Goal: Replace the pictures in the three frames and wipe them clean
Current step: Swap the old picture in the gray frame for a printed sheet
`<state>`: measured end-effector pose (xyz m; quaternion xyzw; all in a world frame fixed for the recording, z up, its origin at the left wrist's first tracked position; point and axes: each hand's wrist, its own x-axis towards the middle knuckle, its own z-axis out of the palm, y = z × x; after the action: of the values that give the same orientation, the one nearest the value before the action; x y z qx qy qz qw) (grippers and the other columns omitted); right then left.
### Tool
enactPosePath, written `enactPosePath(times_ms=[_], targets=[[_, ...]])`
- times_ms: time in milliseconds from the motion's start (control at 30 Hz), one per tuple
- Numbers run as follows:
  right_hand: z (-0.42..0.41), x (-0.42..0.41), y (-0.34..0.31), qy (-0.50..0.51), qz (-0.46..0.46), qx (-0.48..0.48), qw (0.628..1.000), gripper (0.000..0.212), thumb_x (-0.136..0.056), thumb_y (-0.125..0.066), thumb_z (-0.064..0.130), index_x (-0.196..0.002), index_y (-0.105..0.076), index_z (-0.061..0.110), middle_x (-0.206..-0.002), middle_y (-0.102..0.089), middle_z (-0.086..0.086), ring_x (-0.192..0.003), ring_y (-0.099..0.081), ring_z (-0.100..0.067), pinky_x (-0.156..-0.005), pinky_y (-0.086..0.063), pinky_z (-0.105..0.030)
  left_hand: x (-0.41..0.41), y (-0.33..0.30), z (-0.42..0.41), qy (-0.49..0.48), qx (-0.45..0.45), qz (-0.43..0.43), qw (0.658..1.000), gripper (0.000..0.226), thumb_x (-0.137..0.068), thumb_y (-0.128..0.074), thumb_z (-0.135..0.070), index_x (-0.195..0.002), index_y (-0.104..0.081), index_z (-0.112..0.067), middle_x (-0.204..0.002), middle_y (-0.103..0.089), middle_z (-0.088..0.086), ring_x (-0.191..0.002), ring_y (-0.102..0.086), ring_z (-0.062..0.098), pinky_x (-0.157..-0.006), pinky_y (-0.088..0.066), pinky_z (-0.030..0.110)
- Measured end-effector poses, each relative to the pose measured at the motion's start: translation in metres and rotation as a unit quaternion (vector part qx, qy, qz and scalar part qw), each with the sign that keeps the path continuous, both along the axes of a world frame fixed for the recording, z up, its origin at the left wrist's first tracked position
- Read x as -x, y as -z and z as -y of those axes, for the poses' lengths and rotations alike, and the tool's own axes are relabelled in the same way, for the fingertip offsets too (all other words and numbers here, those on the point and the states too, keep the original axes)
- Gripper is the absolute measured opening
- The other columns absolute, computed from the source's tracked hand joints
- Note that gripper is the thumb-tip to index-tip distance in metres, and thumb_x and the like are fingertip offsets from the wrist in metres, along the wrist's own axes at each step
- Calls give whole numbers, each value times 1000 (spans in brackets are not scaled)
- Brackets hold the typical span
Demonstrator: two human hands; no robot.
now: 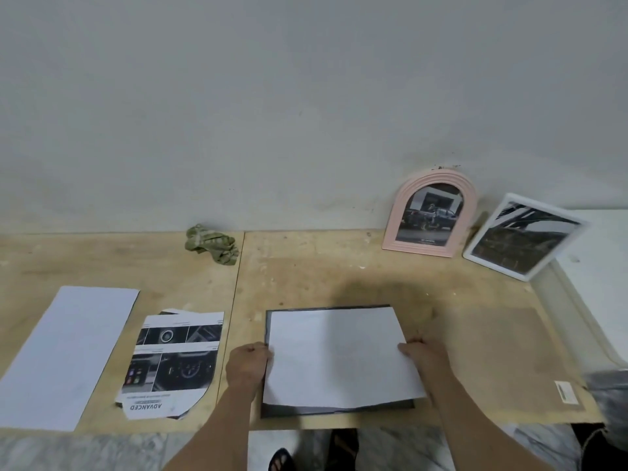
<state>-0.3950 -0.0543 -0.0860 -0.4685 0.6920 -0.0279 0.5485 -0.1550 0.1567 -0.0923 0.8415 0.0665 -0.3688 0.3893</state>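
At the left edge of the pale plywood board point(306, 277) lies a long blank white sheet of paper point(68, 355), flat and slanting toward the near left corner. Just to its right sits a small stack of printed black-and-white cut-out pages point(173, 362), the top one showing car-interior photos and the word "ADVANCED" upside down. Behind them, at the far edge against the grey wall point(272, 96), rests a crumpled olive-green cloth point(210, 243).

Near the middle of the near edge a dark rectangular frame point(334, 412) lies flat, almost covered by a white sheet point(339, 355) that sits slightly askew on it. The person's left hand point(248, 363) grips the sheet's left edge, fingers curled, possibly pinching the frame's edge as well, though the blur hides that. The right hand point(424, 353) presses on the sheet's right edge with fingers closed over it.

Toward the far right corner, a pink arched frame point(394, 229) holding a photo of a dark vehicle leans upright against the wall. Just beside it, a white rectangular frame point(475, 248) with a dark picture stands tilted, at the board's right edge.
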Motion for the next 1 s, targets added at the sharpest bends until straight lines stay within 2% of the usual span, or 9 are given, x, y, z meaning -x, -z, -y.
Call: enactPosePath(times_ms=[133,267,367,567,633,700,833,900,1000], targets=[[6,-5,11,-37,-24,-16,999,13,-88,-62,15,-97,-60,5,-105,-64,-17,-95,-62,-32,-80,-48,-39,1,4,1,9,-10,6,1000,10,-86,-65,-13,-83,-74,-17,-95,-73,11,-92,-66,35,-90,-57,45],[9,-6,20,-63,-41,-35,997,19,-87,-61,16,-105,-62,11,-101,-65,-11,-93,-63,-28,-86,-52,-40,3,9,1,12,-16,19,1000,13,-88,-64,-8,-86,-72,-18,-96,-71,8,-94,-63,33,-93,-55,47],[11,-8,23,-87,-51,-27,995,21,-86,-60,15,-107,-63,15,-99,-66,-10,-91,-64,-26,-81,-52,-36,2,14,5,16,-24,34,999,14,-90,-62,-9,-91,-74,-17,-101,-69,7,-99,-62,33,-96,-53,46],[12,-7,21,-127,-63,-19,990,27,-87,-57,9,-113,-62,11,-111,-66,-9,-99,-63,-24,-86,-51,-36,4,18,8,22,-39,47,998,16,-89,-61,-6,-94,-72,-16,-103,-67,5,-103,-61,34,-98,-52,45],[12,-7,20,-132,-70,-20,989,30,-89,-55,7,-118,-60,10,-113,-64,-8,-95,-59,-21,-79,-47,-31,5,19,8,18,-40,46,998,17,-89,-61,-6,-97,-73,-14,-104,-66,6,-103,-61,34,-97,-52,46],[14,-6,21,-118,-63,-11,991,29,-87,-55,4,-115,-61,10,-110,-64,-9,-91,-56,-19,-74,-43,-27,5,21,8,19,-40,49,998,17,-89,-61,-6,-100,-73,-12,-105,-67,7,-102,-61,34,-97,-52,46],[13,-6,15,-96,-56,-6,994,18,-87,-54,4,-100,-59,15,-100,-64,-7,-85,-55,-20,-74,-44,-31,7,20,7,22,-42,53,997,19,-88,-60,-6,-100,-73,-13,-106,-69,8,-99,-61,33,-95,-54,46],[12,-5,9,-91,-52,-3,994,17,-88,-52,4,-99,-57,17,-92,-60,-3,-78,-53,-18,-64,-41,-28,9,18,8,27,-38,55,997,20,-88,-60,-7,-101,-74,-14,-107,-70,8,-98,-60,32,-95,-53,44],[9,-1,2,-67,-24,10,997,15,-86,-55,3,-91,-59,16,-97,-64,-7,-79,-56,-18,-61,-41,-28,10,12,11,33,-32,69,997,22,-89,-59,-8,-105,-72,-15,-105,-68,6,-93,-59,28,-88,-52,36]])
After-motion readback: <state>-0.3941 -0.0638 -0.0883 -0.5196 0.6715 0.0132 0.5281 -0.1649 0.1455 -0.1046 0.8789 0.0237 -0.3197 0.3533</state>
